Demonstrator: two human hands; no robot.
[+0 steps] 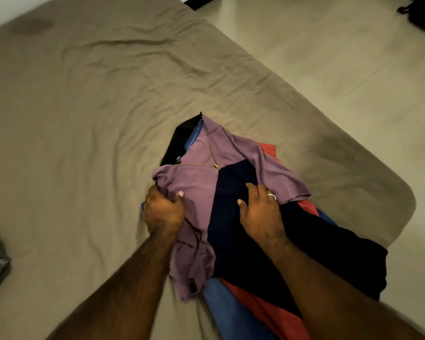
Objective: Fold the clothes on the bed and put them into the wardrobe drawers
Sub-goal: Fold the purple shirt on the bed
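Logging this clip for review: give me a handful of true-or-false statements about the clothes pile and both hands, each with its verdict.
1. The clothes lie in one pile near the corner of the bed. True.
2. The purple garment has a gold zipper. True.
3. The left hand rests flat on the bedsheet, away from the pile. False: its fingers curl round the purple garment's left edge.
4. The right hand lies on the dark navy garment. True.
5. The right hand wears no ring. False: a silver ring shows on one finger.
6. The red garment lies on top of the pile. False: it lies beneath the navy one.
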